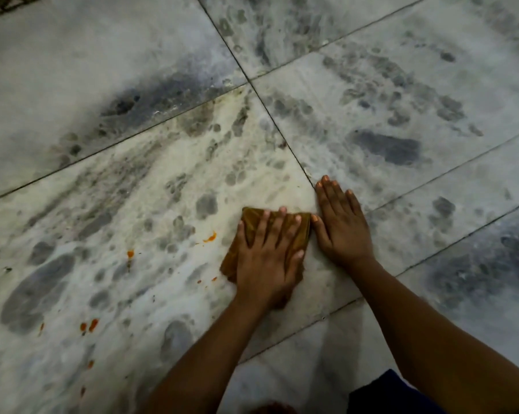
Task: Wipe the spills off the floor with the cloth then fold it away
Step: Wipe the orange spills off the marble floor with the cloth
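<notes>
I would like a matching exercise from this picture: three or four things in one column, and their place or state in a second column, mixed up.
Things:
1. left hand
2. right hand
3. cloth
4. orange spills

States:
A. flat on the bare floor, beside the cloth
B. brown, folded, pressed to the floor
C. scattered on the tile left of the cloth
D. spread flat on top of the cloth

Pairs: 1-D, 2-A, 3-B, 4-C

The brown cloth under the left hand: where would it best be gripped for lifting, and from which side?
Probably at the far edge of the cloth, approached from above and beyond. That edge lies bare past the fingertips of the left hand, which presses the rest flat. The right hand rests on the floor, thumb at the cloth's right edge, blocking that side.
</notes>
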Demonstrator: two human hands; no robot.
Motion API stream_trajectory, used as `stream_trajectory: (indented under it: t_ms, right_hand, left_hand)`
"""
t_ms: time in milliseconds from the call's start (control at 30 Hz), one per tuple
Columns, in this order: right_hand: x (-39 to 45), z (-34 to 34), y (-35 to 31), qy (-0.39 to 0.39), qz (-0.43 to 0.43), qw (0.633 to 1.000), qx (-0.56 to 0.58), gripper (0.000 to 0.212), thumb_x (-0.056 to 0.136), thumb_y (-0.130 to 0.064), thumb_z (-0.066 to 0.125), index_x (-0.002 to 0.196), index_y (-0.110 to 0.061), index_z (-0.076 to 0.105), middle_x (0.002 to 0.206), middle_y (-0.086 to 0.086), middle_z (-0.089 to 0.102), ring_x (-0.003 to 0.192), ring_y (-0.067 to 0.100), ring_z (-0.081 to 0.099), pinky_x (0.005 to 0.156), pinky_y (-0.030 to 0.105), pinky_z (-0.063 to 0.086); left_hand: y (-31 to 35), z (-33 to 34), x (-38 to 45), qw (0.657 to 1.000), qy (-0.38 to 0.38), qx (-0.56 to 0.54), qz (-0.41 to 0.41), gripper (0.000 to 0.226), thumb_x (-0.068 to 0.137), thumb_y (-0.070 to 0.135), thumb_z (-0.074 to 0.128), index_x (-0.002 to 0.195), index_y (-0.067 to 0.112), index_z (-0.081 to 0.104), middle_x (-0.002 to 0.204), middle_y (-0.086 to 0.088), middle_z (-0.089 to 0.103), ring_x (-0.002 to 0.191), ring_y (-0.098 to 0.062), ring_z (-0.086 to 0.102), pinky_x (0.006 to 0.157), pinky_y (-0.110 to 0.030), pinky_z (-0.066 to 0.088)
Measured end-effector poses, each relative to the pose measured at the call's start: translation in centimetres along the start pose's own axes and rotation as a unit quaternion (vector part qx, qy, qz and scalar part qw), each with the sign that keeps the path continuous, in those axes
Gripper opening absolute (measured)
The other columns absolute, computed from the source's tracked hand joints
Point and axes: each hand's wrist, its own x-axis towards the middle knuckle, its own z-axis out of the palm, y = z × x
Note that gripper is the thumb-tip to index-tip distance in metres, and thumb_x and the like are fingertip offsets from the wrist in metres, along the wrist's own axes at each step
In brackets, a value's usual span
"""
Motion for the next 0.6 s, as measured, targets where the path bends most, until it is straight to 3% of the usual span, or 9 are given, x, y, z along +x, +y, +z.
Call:
stream_trajectory:
  t_ms: [67, 167, 300, 400, 500, 600]
  right_hand:
    - [-0.1, 0.1, 0.0, 0.001, 0.001, 1.0, 0.004, 0.061, 0.094, -0.038, 0.023, 0.147, -0.007, 0.022, 0.154, 0.009, 0.021, 0.142, 0.016, 0.015, 0.115, 0.03, 0.001]
    - [-0.2, 0.1, -0.1, -0.005, 0.007, 1.0, 0.003, 0.062, 0.094, -0.041, 0.021, 0.147, -0.009, 0.02, 0.155, 0.008, 0.019, 0.142, 0.014, 0.012, 0.115, 0.029, 0.0]
    - [-0.2, -0.3, -0.3, -0.003, 0.012, 1.0, 0.022, 0.061, 0.094, -0.041, 0.018, 0.147, -0.01, 0.023, 0.154, 0.008, 0.023, 0.142, 0.015, 0.015, 0.114, 0.028, 0.001]
    - [-0.3, -0.6, -0.3, 0.006, 0.018, 0.999, 0.046, 0.06, 0.094, -0.039, 0.019, 0.145, -0.009, 0.028, 0.152, 0.009, 0.029, 0.141, 0.017, 0.022, 0.113, 0.026, 0.003]
    - [-0.3, -0.9, -0.4, 0.017, 0.017, 0.998, 0.051, 0.061, 0.094, -0.04, 0.018, 0.145, -0.008, 0.029, 0.152, 0.009, 0.029, 0.141, 0.018, 0.022, 0.113, 0.026, 0.002]
    - [-0.6, -0.8, -0.6, -0.003, 0.019, 0.999, 0.044, 0.069, 0.091, -0.046, 0.008, 0.148, -0.01, 0.02, 0.156, 0.007, 0.017, 0.143, 0.013, 0.01, 0.114, 0.027, -0.002]
  left_hand:
    - [-1.1, -0.4, 2.2, 1.0, -0.021, 0.017, 0.007, 0.058, 0.09, 0.05, 0.028, 0.145, 0.032, 0.028, 0.154, 0.001, 0.028, 0.142, -0.021, 0.022, 0.112, -0.056, 0.006]
    - [-2.9, -1.7, 8.8, 0.998, -0.061, 0.017, -0.02, 0.059, 0.092, 0.051, 0.018, 0.148, 0.035, 0.013, 0.159, 0.004, 0.009, 0.146, -0.019, 0.005, 0.112, -0.051, -0.008]
    - [-2.4, -3.4, 13.4, 0.992, -0.112, 0.013, -0.064, 0.058, 0.098, 0.044, 0.021, 0.149, 0.032, -0.003, 0.159, 0.002, -0.007, 0.145, -0.02, -0.01, 0.113, -0.053, -0.011]
    - [0.5, -1.8, 6.8, 0.997, -0.067, 0.005, -0.023, 0.058, 0.096, 0.045, 0.024, 0.149, 0.03, 0.007, 0.159, -0.002, 0.008, 0.146, -0.022, 0.003, 0.112, -0.05, -0.01]
    - [1.6, -0.4, -2.2, 0.998, -0.053, -0.008, 0.023, 0.058, 0.089, 0.046, 0.031, 0.145, 0.029, 0.031, 0.151, -0.003, 0.034, 0.14, -0.024, 0.03, 0.111, -0.052, 0.006]
    - [-2.2, -0.7, -5.3, 0.997, -0.06, 0.032, 0.033, 0.056, 0.089, 0.049, 0.03, 0.142, 0.033, 0.035, 0.15, -0.001, 0.037, 0.139, -0.025, 0.029, 0.11, -0.054, 0.009]
